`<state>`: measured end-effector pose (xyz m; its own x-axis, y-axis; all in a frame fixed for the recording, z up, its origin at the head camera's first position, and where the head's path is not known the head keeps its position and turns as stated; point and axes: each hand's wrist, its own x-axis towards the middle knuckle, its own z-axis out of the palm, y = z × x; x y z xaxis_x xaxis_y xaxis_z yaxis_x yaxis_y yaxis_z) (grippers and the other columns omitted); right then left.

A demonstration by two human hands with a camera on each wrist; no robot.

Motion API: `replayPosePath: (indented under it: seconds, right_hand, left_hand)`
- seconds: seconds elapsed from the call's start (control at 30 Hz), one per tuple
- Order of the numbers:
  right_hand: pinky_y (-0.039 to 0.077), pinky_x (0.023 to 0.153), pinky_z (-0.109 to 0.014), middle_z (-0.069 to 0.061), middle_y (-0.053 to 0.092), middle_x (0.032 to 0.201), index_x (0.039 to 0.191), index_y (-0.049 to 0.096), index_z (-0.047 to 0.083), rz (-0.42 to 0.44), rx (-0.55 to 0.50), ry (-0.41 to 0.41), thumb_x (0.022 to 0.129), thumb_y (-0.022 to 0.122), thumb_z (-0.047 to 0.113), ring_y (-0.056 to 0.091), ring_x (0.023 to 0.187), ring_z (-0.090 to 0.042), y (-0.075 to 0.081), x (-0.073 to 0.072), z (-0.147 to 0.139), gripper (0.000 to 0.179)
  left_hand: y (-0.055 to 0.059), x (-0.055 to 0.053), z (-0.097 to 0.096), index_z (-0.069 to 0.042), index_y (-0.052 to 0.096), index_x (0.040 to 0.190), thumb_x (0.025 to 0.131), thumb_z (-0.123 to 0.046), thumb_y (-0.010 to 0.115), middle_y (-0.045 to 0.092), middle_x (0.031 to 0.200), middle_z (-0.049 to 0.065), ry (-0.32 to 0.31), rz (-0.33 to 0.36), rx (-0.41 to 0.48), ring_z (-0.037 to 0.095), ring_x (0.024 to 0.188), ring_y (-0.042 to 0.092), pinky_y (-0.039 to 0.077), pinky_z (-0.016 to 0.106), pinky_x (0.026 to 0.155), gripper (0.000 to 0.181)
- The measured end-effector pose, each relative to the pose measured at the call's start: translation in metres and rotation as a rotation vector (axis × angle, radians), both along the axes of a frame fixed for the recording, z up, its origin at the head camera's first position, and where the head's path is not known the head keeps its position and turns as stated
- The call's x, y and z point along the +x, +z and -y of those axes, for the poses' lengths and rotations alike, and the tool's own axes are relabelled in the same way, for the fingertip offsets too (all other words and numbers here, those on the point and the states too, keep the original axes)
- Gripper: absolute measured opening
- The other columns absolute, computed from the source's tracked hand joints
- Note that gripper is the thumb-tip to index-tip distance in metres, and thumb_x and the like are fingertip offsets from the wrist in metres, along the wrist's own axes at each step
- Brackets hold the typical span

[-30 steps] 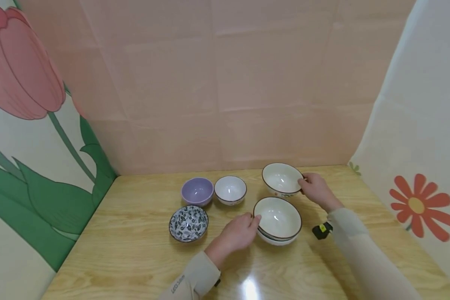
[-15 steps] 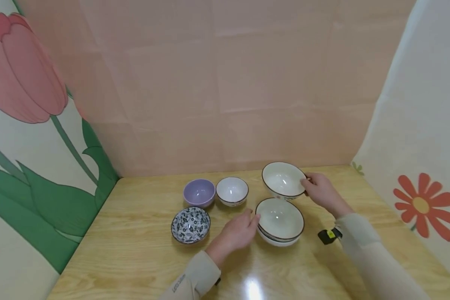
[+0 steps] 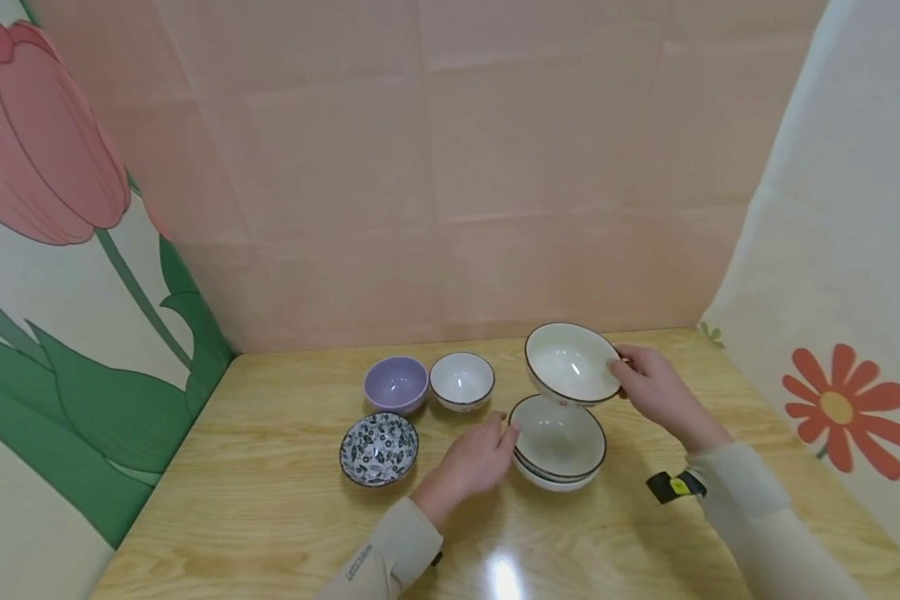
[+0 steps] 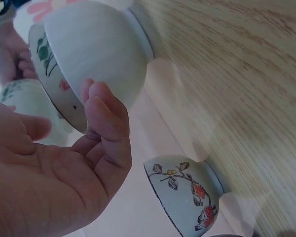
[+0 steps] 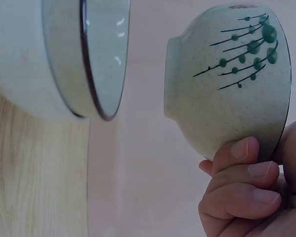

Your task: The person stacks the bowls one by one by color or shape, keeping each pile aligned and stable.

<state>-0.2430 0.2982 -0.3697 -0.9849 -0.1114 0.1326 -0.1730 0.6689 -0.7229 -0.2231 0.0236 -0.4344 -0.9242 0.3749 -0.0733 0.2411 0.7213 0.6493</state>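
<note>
Head view: right grip pinches rim of tilted bowl, held above far edge of stack, apart from it; left grip curled round stack's left rim. Judgement: level bowl, centre before lowering, steady stack lightly.

The left arm slants inward from the bottom edge of the head view; the right arm angles in from the lower right corner and reaches farther forward. The left hand has its palm facing the left wrist camera, its fingers bent upward and its thumb opposite them. The right hand pinches, its fingers curled side by side.
</note>
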Motion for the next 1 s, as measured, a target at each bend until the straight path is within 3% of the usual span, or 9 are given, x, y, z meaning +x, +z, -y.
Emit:
replayPosePath:
  seconds: [0.63,1.0]
  right_hand:
    - [0.049,0.056,-0.026,-0.009,0.064,0.082,0.13,0.054,-0.013,-0.041,-0.027,0.064,0.107,0.043,0.014,0.055,0.066,-0.013,0.009,0.03,0.01,0.037]
    - [0.048,0.054,-0.026,-0.005,0.064,0.079,0.122,0.06,-0.01,-0.056,0.013,0.082,0.107,0.045,0.013,0.055,0.064,-0.01,0.005,0.044,0.014,0.031]
  left_hand:
    - [0.01,-0.004,0.002,-0.006,0.045,0.147,0.108,-0.047,0.029,0.054,0.144,0.016,-0.009,0.052,0.07,0.032,0.133,0.051,0.042,0.05,0.109,0.059]
    - [0.008,-0.004,0.0,-0.005,0.047,0.145,0.109,-0.043,0.028,0.058,0.139,0.018,-0.012,0.01,0.091,0.033,0.13,0.054,0.043,0.049,0.108,0.056]
